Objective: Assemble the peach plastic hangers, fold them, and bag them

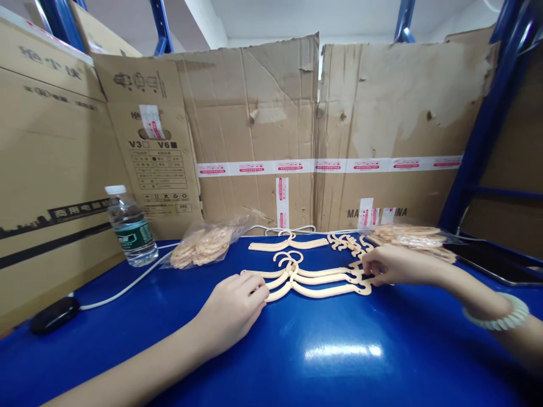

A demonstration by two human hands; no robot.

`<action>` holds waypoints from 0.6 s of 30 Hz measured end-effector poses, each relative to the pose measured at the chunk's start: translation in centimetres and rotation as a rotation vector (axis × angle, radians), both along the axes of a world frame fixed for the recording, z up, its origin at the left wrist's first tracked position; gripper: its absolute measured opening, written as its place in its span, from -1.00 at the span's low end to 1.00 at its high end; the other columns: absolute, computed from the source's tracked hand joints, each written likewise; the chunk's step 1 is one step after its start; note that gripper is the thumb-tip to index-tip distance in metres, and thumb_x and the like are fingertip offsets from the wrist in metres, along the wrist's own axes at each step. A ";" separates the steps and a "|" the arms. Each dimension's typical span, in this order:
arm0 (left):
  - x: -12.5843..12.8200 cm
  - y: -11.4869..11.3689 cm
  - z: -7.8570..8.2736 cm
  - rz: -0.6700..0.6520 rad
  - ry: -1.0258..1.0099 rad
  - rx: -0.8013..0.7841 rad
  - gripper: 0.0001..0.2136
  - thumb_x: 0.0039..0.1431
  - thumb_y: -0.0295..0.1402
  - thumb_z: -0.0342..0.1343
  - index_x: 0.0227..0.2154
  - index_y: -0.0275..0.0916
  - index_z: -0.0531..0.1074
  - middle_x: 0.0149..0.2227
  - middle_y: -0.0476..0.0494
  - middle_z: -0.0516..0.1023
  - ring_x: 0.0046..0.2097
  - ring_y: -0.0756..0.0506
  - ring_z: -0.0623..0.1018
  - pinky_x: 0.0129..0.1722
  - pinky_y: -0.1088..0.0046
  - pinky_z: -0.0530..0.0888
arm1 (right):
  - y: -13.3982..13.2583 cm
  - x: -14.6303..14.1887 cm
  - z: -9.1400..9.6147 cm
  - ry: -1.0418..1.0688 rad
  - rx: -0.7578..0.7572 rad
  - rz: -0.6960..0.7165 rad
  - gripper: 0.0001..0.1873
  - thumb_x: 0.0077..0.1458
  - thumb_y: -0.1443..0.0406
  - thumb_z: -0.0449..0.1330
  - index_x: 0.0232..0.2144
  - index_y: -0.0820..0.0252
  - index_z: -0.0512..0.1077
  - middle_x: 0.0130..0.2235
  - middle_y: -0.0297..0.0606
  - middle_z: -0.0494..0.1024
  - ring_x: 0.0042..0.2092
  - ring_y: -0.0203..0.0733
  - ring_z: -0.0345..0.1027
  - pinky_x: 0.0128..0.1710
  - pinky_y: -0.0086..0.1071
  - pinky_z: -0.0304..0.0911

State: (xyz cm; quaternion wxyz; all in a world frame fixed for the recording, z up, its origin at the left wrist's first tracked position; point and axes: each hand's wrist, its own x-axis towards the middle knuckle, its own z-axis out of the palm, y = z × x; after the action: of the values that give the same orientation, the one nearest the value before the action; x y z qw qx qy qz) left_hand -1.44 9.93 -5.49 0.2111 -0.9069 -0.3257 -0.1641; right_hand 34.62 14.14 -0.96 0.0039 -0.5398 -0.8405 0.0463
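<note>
Several cream plastic folding hangers [324,292] lie nearly parallel on the blue tabletop, their hooks pointing away from me. My left hand [237,305] covers the left ends of the nearest ones, its fingers bent and closed round a hanger arm. Over at the right ends, my right hand [388,267] pinches a small cream hook piece beside the hanger tips; its fingertips partly hide that piece. A separate hanger [271,246] lies farther back. More small cream hook pieces [345,243] sit in a loose row behind the right ends.
Clear bags of cream parts lie at left [203,243] and right [409,234]. A water bottle [132,229] stands at far left, near a black mouse-like object [55,315] with a white cable [127,288]. A dark flat device [496,263] lies right. Cardboard [254,124] walls the back.
</note>
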 end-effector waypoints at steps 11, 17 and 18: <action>0.0 0.3 1.4 -0.082 0.074 0.004 -0.85 0.24 -0.51 -0.08 -0.37 -0.27 0.38 -0.30 -0.12 0.47 -0.25 -0.14 0.45 -0.32 0.32 0.35 | 0.6 -1.0 1.3 0.123 0.082 0.078 -0.83 0.07 0.22 0.13 -0.42 0.16 0.48 -0.42 -0.27 0.52 -0.39 -0.18 0.38 -0.43 -0.39 0.17; -0.4 0.9 1.1 -0.147 0.034 0.001 -0.85 0.22 -0.55 -0.09 -0.36 -0.27 0.36 -0.29 -0.12 0.47 -0.28 -0.12 0.44 -0.27 0.30 0.38 | -1.2 -3.0 -0.9 0.327 0.242 0.174 -0.74 0.21 0.14 0.04 -0.17 0.14 0.40 -0.17 -0.15 0.49 -0.15 -0.10 0.37 -0.17 -0.25 0.28; -0.4 1.1 1.0 -0.154 0.032 0.005 -0.84 0.22 -0.56 -0.10 -0.35 -0.27 0.37 -0.30 -0.12 0.47 -0.29 -0.11 0.44 -0.25 0.29 0.38 | -1.7 -3.4 -1.3 0.342 0.229 0.194 -0.74 0.22 0.15 0.04 -0.15 0.13 0.39 -0.14 -0.14 0.47 -0.12 -0.10 0.36 -0.13 -0.24 0.28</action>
State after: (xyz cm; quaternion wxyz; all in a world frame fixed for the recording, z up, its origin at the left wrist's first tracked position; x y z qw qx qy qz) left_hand -1.88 10.99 -4.54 0.2053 -0.9311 -0.2513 -0.1663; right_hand 31.25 12.49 -2.30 0.2031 -0.4367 -0.8754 0.0416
